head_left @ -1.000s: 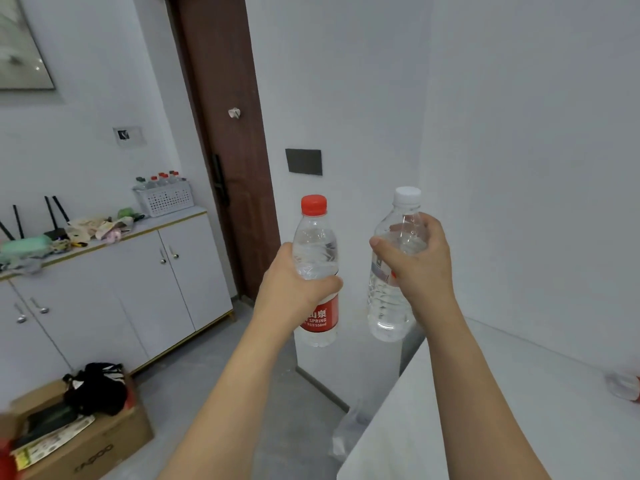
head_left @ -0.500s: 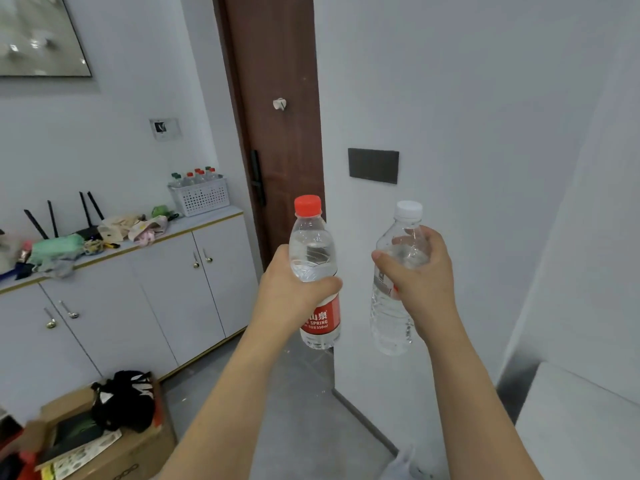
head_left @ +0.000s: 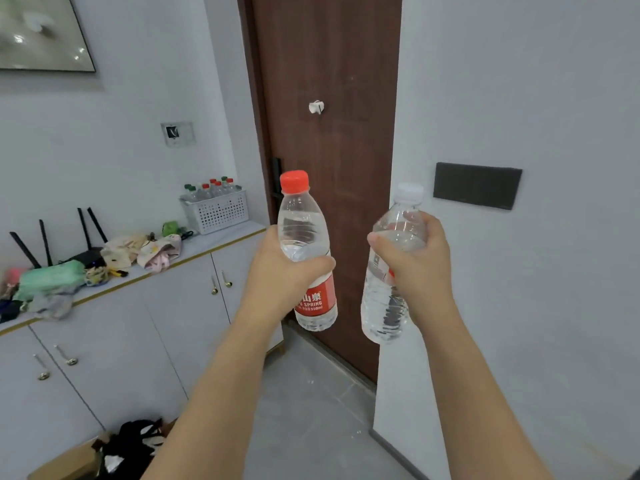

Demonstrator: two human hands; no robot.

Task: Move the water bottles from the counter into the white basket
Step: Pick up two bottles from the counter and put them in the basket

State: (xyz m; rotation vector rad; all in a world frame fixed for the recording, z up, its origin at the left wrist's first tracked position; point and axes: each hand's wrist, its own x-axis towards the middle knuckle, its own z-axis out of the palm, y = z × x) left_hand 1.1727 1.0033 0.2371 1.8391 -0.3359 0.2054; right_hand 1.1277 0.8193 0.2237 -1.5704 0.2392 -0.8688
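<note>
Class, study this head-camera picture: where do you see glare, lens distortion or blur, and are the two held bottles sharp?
Head view: glare spots on the framed picture; wide-angle bending tilts the door and walls; the clutter on the cabinet top is slightly soft; the red-capped bottle in the left hand and the white-capped bottle in the right hand are fairly sharp.

Both arms outstretched — left hand [head_left: 282,271] and right hand [head_left: 417,265] each curled, gripping.
</note>
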